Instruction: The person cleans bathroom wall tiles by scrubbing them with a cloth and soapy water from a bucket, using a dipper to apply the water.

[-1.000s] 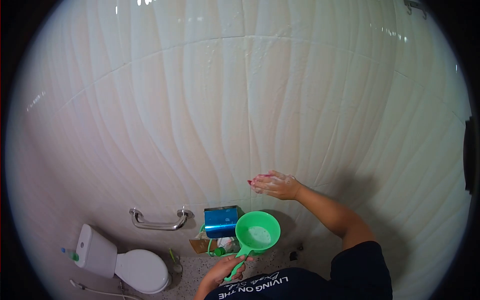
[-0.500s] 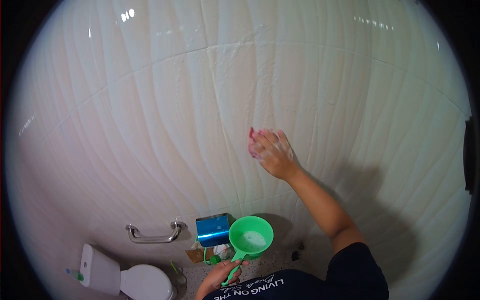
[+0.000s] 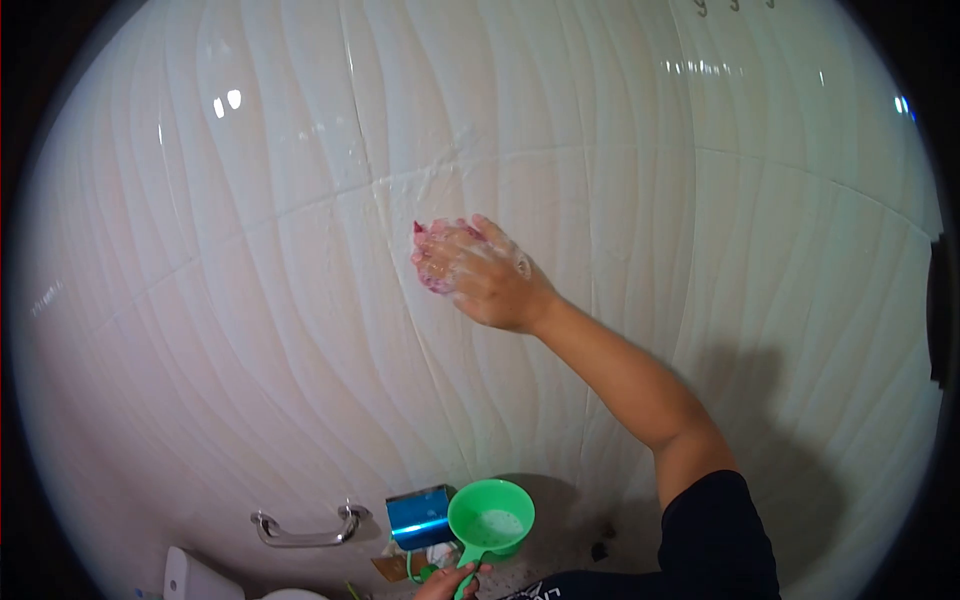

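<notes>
Cloth (image 3: 432,284) in grip of right hand (image 3: 495,285), seemingly spread for contact with wall (image 3: 300,400), and dipper (image 3: 490,496) in left hand (image 3: 445,585), clasped at handle (image 3: 471,557), mouth-up presumably to contain suds (image 3: 497,524).

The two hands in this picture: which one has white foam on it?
The right hand, spread over the pink item at the wall; the left hand, gripping the green dipper, shows no foam.

Dipper (image 3: 491,489) was plain bright green, its suds (image 3: 497,524) white; the cloth (image 3: 434,285) ran pink to deep red, the lather (image 3: 522,264) near it white. Wall tiles (image 3: 250,330) were off-white, patterned in wavy lines. Box (image 3: 420,518) was metallic blue; shirt (image 3: 715,520) dark navy with white lettering (image 3: 545,594).
</notes>
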A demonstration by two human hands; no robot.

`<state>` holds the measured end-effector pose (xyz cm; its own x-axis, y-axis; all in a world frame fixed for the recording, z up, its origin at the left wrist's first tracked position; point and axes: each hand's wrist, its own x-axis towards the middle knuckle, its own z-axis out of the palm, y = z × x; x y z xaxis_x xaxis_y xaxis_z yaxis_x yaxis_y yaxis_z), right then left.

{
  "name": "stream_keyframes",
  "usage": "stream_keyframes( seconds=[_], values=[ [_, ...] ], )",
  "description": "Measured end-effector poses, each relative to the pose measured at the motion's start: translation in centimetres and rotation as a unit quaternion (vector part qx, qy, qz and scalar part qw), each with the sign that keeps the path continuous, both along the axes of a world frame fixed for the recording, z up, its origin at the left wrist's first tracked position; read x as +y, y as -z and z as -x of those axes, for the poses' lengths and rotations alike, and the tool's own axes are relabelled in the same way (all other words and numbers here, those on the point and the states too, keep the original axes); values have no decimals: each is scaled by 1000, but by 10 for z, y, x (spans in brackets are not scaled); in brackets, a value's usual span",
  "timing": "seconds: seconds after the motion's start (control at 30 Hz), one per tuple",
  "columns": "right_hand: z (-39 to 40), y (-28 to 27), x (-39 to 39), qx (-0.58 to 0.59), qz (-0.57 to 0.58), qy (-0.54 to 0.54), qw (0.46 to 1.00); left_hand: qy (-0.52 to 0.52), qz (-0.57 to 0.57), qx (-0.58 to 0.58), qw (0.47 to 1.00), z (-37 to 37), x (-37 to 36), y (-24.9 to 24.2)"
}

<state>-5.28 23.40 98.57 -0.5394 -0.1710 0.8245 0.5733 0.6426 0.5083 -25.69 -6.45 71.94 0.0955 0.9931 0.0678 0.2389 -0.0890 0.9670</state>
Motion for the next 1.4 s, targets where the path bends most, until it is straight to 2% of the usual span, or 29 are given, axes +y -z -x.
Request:
stream_keyframes(
  seconds=[0.03,0.07,0.17,0.23,0.27,0.33,0.37,0.43,0.47,0.53,0.57,0.6,0.63,0.67,0.7,0.77,0.83,0.87,0.9,0.93,1.0,1.1,1.2,1.3,1.37,1.4],
  values=[
    [-7,-7,-3,0,24,-17,1000,-31,165,-77,983,6,16,7],
    [-19,-21,5,59,18,-2,998,-60,326,-152,931,11,32,14],
    [-69,-68,37,282,-21,-20,959,-47,289,-125,948,15,37,29],
    [-105,-93,63,385,-72,-19,920,-19,279,-114,953,17,37,31],
    [-114,-102,68,383,-70,-20,921,-19,281,-117,952,16,34,24],
    [-124,-118,72,539,-42,17,841,15,278,-122,953,12,31,9],
    [-118,-118,71,539,-44,14,841,-9,300,-134,944,12,31,17],
    [-89,-118,66,404,-55,17,913,7,269,-111,957,20,35,40],
    [-70,-110,53,310,-58,8,949,22,242,-86,966,22,40,44],
    [-36,-88,15,117,-51,16,992,8,261,-75,962,17,39,35],
    [-30,-81,-2,87,5,-7,996,48,57,-23,997,15,36,37],
    [-34,-83,2,88,7,-5,996,85,-147,31,985,14,33,36],
    [-43,-91,9,116,-20,-8,993,87,-144,33,985,15,36,34],
    [-53,-99,17,144,-47,-10,988,57,56,-26,997,15,40,28],
    [-70,-107,30,212,-51,-36,975,24,252,-84,964,14,44,24],
    [-111,-119,57,321,-106,-41,940,21,273,-114,955,14,42,23],
    [-152,-117,77,444,-100,-26,890,8,274,-156,949,13,44,35],
    [-173,-113,93,481,-128,9,867,6,275,-157,948,12,43,32],
    [-188,-106,95,519,-78,32,850,11,272,-151,950,10,42,25],
    [-198,-99,99,517,-76,31,852,15,268,-145,952,8,40,22],
    [-204,-91,99,581,-35,44,812,-4,275,-167,947,8,42,32],
    [-193,-78,99,546,-43,34,836,-3,286,-188,939,8,46,37],
    [-193,-64,97,508,-30,27,860,8,290,-163,943,10,49,38],
    [-186,-44,97,507,-25,34,861,-13,295,-120,948,10,54,42],
    [-156,-16,83,479,-17,16,878,-5,296,-116,948,1,54,31],
    [-133,2,69,426,-14,16,905,-2,298,-117,947,-4,55,23]
  ],
)
